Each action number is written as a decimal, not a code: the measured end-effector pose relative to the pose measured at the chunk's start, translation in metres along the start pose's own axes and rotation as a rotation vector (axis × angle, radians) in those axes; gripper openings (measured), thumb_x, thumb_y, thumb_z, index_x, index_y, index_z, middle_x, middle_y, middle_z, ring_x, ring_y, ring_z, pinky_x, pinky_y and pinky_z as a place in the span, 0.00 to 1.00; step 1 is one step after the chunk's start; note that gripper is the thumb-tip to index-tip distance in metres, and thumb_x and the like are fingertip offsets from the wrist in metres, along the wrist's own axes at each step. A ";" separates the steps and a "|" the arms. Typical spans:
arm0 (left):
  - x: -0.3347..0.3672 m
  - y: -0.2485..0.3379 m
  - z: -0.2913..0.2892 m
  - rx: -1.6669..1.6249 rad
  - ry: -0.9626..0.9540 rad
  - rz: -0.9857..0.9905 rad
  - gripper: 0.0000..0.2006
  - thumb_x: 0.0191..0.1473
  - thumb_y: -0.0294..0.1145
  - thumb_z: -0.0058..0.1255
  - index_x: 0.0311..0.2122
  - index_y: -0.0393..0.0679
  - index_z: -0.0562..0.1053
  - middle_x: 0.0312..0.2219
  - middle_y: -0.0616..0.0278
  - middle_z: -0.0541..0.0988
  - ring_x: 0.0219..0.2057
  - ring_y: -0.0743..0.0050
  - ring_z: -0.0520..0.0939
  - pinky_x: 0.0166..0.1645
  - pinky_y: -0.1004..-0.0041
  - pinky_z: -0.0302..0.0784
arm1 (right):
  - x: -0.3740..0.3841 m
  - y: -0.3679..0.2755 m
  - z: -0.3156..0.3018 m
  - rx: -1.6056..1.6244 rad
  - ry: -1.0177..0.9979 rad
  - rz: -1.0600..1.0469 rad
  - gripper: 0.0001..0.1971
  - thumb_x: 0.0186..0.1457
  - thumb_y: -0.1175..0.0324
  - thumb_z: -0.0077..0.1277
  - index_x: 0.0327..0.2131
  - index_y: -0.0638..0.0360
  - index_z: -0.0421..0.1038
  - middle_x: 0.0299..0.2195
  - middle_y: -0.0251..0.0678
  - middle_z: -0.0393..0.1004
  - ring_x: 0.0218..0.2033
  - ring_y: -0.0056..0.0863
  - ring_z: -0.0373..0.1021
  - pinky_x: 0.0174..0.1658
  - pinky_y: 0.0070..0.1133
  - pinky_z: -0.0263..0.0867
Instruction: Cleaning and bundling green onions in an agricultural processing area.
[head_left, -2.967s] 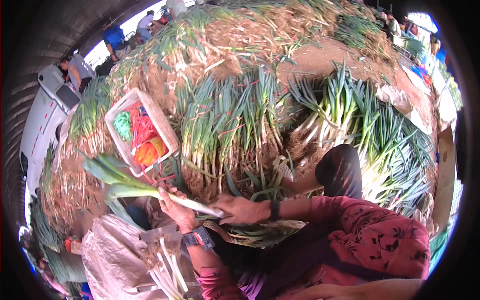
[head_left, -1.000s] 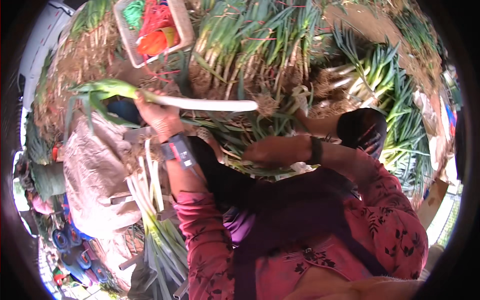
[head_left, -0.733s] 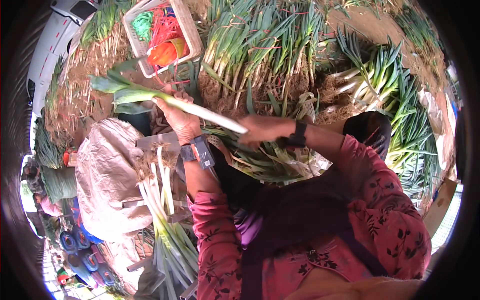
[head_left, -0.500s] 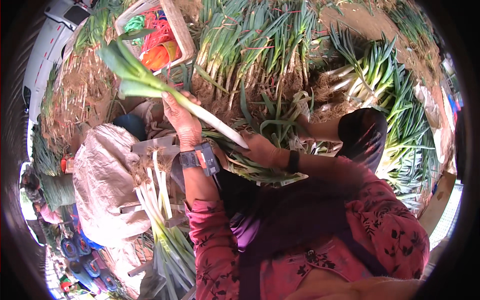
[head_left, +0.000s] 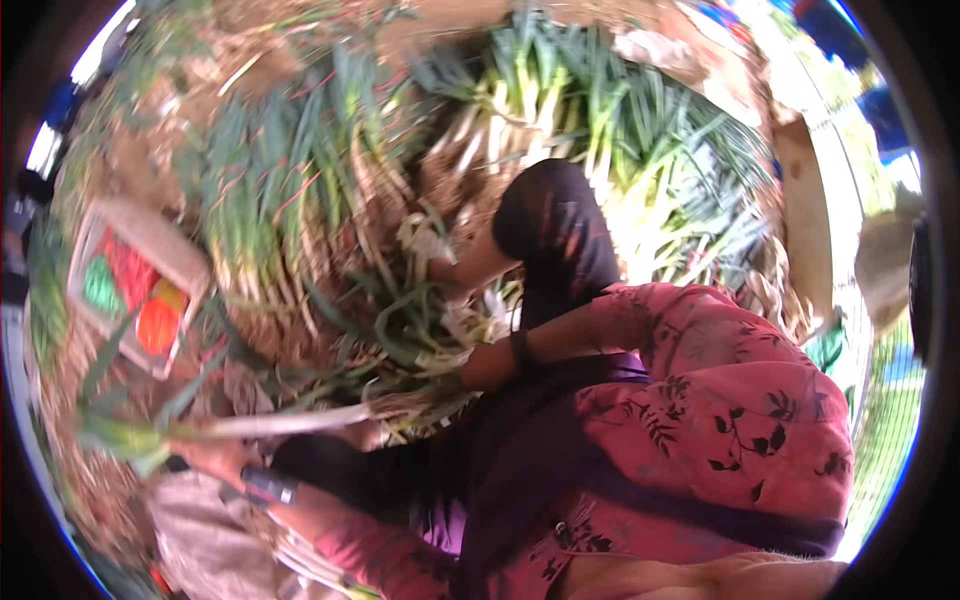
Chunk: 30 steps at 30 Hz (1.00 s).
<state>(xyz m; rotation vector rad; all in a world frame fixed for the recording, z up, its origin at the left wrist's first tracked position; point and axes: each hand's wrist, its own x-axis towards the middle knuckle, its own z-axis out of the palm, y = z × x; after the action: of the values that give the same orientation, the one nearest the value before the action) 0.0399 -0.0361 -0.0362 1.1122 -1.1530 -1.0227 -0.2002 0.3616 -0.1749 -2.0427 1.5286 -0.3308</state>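
Observation:
My left hand (head_left: 212,458), at the lower left, is closed around a leek (head_left: 290,423). The stalk lies nearly level, its white end pointing right toward my other hand and its green leaves spreading left past my wrist. My right hand (head_left: 488,367) is low over a heap of loose leaves and stripped skins (head_left: 400,345) by my bent knee. Pale roots or stalk ends (head_left: 405,403) lie between the two hands. Blur and leaves hide the right fingers, so whether they grip anything does not show.
A pale plastic crate (head_left: 185,255) with red, green and orange ties stands at the left. Tied leek bundles (head_left: 290,190) lie ahead, and a loose leek pile (head_left: 650,170) spreads to the right. A light sack (head_left: 215,540) sits at the lower left, beside a few stalks.
The view has swung right, so the crate and bundles sit farther left. The leek has gone from slanting between both hands to nearly level in my left hand; my right hand is off its white end.

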 end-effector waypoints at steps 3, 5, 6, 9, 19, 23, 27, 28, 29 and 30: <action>0.007 0.008 -0.006 -0.156 0.011 -0.095 0.30 0.67 0.57 0.27 0.54 0.41 0.70 0.38 0.61 0.72 0.35 0.68 0.73 0.44 0.66 0.74 | 0.005 0.038 -0.019 -0.147 0.033 0.099 0.11 0.55 0.66 0.46 0.38 0.62 0.69 0.29 0.42 0.75 0.32 0.38 0.74 0.32 0.36 0.68; -0.033 0.011 0.024 -0.288 0.016 -0.245 0.28 0.67 0.54 0.28 0.54 0.42 0.70 0.39 0.60 0.74 0.36 0.70 0.74 0.43 0.64 0.74 | 0.038 0.037 -0.040 0.347 0.409 0.186 0.13 0.56 0.67 0.49 0.43 0.62 0.69 0.36 0.45 0.74 0.39 0.42 0.72 0.41 0.33 0.68; -0.064 0.027 0.039 -0.478 -0.219 -0.384 0.27 0.63 0.57 0.35 0.54 0.45 0.70 0.42 0.59 0.76 0.40 0.63 0.76 0.46 0.58 0.74 | 0.052 0.027 -0.060 0.483 0.541 0.020 0.14 0.59 0.67 0.49 0.47 0.62 0.68 0.39 0.45 0.74 0.42 0.42 0.72 0.45 0.31 0.68; -0.080 -0.005 0.058 -0.766 -0.491 -0.445 0.23 0.60 0.54 0.43 0.52 0.49 0.69 0.39 0.60 0.78 0.38 0.61 0.79 0.43 0.57 0.77 | 0.078 -0.035 -0.102 0.772 0.402 -0.025 0.19 0.63 0.62 0.50 0.52 0.62 0.66 0.41 0.44 0.73 0.43 0.31 0.71 0.46 0.24 0.68; -0.197 -0.019 0.113 -0.550 -0.527 -0.772 0.19 0.60 0.53 0.48 0.41 0.48 0.63 0.19 0.64 0.70 0.14 0.72 0.69 0.18 0.70 0.68 | 0.034 -0.101 -0.053 1.404 0.224 0.363 0.06 0.59 0.67 0.49 0.32 0.56 0.64 0.21 0.24 0.65 0.19 0.12 0.61 0.21 0.14 0.58; -0.186 0.017 0.101 -0.564 -0.433 -0.534 0.18 0.61 0.53 0.48 0.40 0.49 0.62 0.18 0.65 0.70 0.13 0.77 0.70 0.15 0.74 0.68 | 0.027 -0.089 -0.055 1.199 0.154 0.344 0.09 0.59 0.65 0.51 0.35 0.60 0.67 0.22 0.26 0.67 0.20 0.16 0.64 0.23 0.18 0.62; -0.155 0.044 0.074 -0.617 -0.300 -0.161 0.17 0.63 0.51 0.45 0.38 0.48 0.62 0.18 0.66 0.70 0.12 0.77 0.70 0.15 0.74 0.69 | 0.042 -0.093 -0.072 0.701 0.189 0.298 0.14 0.58 0.64 0.53 0.41 0.63 0.68 0.24 0.32 0.70 0.23 0.21 0.68 0.27 0.23 0.65; -0.151 0.054 0.071 -0.689 -0.274 -0.131 0.16 0.63 0.51 0.45 0.37 0.48 0.62 0.18 0.65 0.71 0.12 0.76 0.70 0.14 0.74 0.68 | 0.049 -0.094 -0.082 0.632 0.199 0.263 0.15 0.57 0.63 0.53 0.42 0.64 0.68 0.25 0.35 0.72 0.24 0.24 0.70 0.28 0.25 0.66; -0.146 0.063 0.058 -0.674 -0.273 -0.099 0.18 0.63 0.54 0.43 0.38 0.48 0.64 0.19 0.65 0.72 0.14 0.74 0.72 0.16 0.73 0.70 | 0.054 -0.098 -0.087 0.564 0.209 0.229 0.16 0.57 0.63 0.54 0.43 0.64 0.68 0.25 0.38 0.73 0.25 0.26 0.71 0.30 0.26 0.67; -0.137 0.065 0.042 -0.803 -0.304 -0.226 0.22 0.62 0.60 0.39 0.40 0.48 0.67 0.19 0.64 0.72 0.17 0.74 0.73 0.21 0.71 0.72 | 0.055 -0.099 -0.083 0.520 0.238 0.184 0.17 0.56 0.61 0.55 0.43 0.64 0.69 0.29 0.47 0.76 0.29 0.34 0.75 0.34 0.29 0.70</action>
<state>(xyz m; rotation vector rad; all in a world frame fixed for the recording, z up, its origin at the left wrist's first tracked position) -0.0174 0.1036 0.0091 0.4517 -0.7195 -1.6777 -0.1455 0.3048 -0.0588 -1.4878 1.5502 -0.8261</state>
